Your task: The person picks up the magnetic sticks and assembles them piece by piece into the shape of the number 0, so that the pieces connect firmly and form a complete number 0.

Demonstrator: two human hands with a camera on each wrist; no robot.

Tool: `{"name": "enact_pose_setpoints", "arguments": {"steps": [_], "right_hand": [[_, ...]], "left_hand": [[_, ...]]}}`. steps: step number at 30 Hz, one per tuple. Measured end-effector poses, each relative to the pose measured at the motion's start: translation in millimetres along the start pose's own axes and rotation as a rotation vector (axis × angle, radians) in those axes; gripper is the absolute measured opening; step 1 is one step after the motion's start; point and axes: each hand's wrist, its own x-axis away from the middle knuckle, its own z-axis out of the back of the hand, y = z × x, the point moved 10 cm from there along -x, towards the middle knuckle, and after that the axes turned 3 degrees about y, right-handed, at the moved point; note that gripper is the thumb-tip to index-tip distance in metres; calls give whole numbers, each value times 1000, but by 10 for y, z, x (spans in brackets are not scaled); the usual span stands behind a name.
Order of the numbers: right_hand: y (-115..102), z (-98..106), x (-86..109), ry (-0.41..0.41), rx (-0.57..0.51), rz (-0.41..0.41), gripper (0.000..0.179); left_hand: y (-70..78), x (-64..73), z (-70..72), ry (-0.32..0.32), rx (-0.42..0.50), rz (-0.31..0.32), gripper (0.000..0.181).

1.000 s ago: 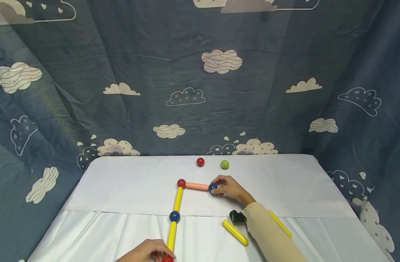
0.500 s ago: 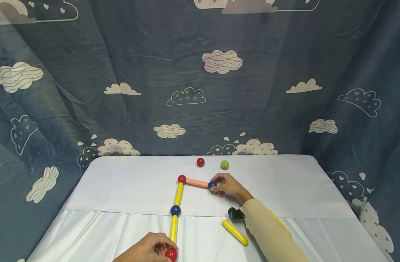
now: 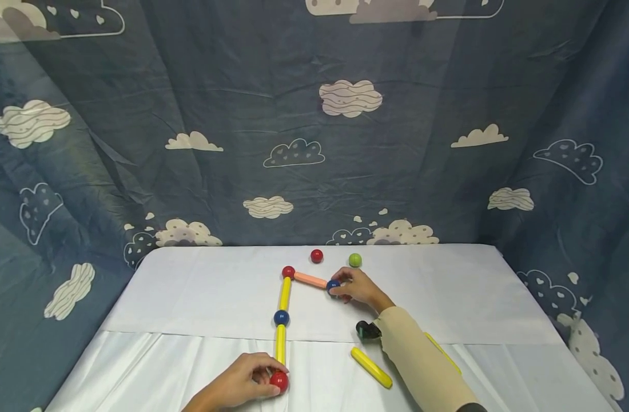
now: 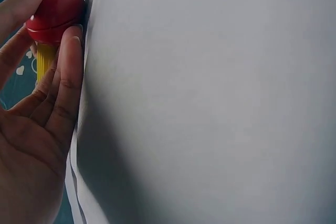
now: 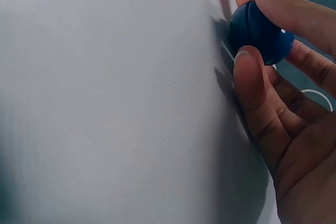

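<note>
A linked chain of balls and rods lies on the white cloth. Its near end is a red ball (image 3: 279, 381), which my left hand (image 3: 242, 380) pinches between thumb and fingers. From there a yellow rod (image 3: 281, 344) runs to a blue ball (image 3: 281, 318), then another yellow rod (image 3: 285, 294) reaches the red corner ball (image 3: 289, 273). An orange rod (image 3: 310, 280) slants right from that corner to a second blue ball (image 5: 260, 32). My right hand (image 3: 361, 287) pinches this blue ball; the right wrist view shows thumb and fingertips curled round it.
Behind the chain sit a loose red ball (image 3: 317, 256) and a green ball (image 3: 355, 260). A loose yellow rod (image 3: 371, 367) lies left of the right sleeve (image 3: 422, 355), which partly covers another yellow rod (image 3: 443, 352). A dark object (image 3: 366, 330) shows at the sleeve. A cloud-patterned curtain (image 3: 232, 189) hangs behind.
The left hand has slid the near red ball away from the body, pushing the chain and its corner farther back. The right hand has shifted slightly back with its blue ball, and the orange rod slants more.
</note>
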Motion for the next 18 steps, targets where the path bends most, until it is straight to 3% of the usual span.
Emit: {"name": "enact_pose_setpoints", "arguments": {"steps": [9, 18], "right_hand": [[1, 27, -47, 24, -13, 16, 30], [16, 19, -57, 34, -26, -5, 29]], "left_hand": [[-53, -90, 49, 17, 46, 38, 28], [-32, -94, 52, -26, 103, 43, 28]]}}
